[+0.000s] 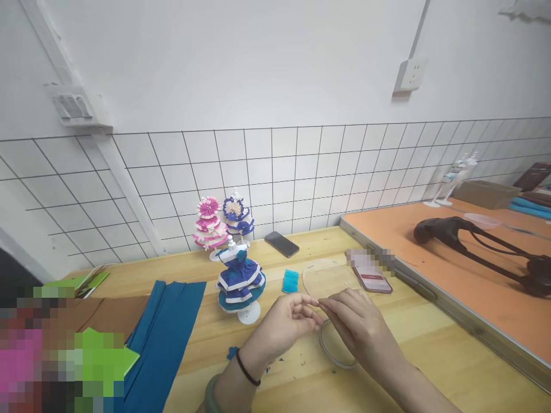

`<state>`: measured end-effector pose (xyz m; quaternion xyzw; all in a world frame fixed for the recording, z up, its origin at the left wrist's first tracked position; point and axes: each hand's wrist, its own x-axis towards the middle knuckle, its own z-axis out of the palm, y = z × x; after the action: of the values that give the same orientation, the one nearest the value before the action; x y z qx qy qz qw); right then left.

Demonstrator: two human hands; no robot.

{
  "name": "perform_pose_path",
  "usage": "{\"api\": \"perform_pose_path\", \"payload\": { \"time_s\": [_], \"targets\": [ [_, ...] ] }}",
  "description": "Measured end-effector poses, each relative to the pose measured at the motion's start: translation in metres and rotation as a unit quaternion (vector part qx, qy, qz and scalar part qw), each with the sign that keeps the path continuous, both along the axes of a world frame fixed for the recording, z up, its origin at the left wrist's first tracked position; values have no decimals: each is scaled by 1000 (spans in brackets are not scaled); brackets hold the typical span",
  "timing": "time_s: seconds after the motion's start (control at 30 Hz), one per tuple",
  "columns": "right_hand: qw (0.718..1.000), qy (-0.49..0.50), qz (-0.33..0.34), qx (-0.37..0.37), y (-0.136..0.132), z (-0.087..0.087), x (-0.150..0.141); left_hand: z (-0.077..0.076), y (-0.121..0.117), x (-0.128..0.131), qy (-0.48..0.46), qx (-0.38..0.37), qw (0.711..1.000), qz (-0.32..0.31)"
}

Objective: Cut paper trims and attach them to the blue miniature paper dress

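My left hand point(284, 328) and my right hand point(364, 324) meet at the fingertips above the wooden table. Both are closed in a pinch; whatever sits between the fingers is too small to make out. Just behind my left hand lies a small turquoise pleated piece point(290, 281). A thin clear round disc point(321, 267) is behind the fingertips. Partly hidden under my right hand is a grey ring-shaped object point(333, 355). To the left stands a small white dress form in a blue-and-white ruffled dress point(241, 281).
Two more dressed forms, one pink point(209, 223) and one blue and cream point(239, 215), stand by the wall. A dark phone point(282, 244) and a lit phone point(373, 275) lie behind. Folded blue sheets point(167, 332) lie left; an orange table point(486, 287) adjoins right.
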<state>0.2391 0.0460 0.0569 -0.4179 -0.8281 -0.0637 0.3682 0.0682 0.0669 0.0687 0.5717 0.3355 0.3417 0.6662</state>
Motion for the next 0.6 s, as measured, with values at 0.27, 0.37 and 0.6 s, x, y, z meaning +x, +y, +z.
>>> {"api": "perform_pose_path", "payload": {
  "time_s": [0.27,0.37,0.6],
  "targets": [
    [949,186,-10,-254,-13,0,7,7,-16,2,192,209,959,-20],
    [959,187,-3,-214,-17,-7,13,11,-21,4,229,248,941,-22],
    [959,210,-15,-190,-26,-9,22,15,-31,15,240,247,939,-21]
  ]
}}
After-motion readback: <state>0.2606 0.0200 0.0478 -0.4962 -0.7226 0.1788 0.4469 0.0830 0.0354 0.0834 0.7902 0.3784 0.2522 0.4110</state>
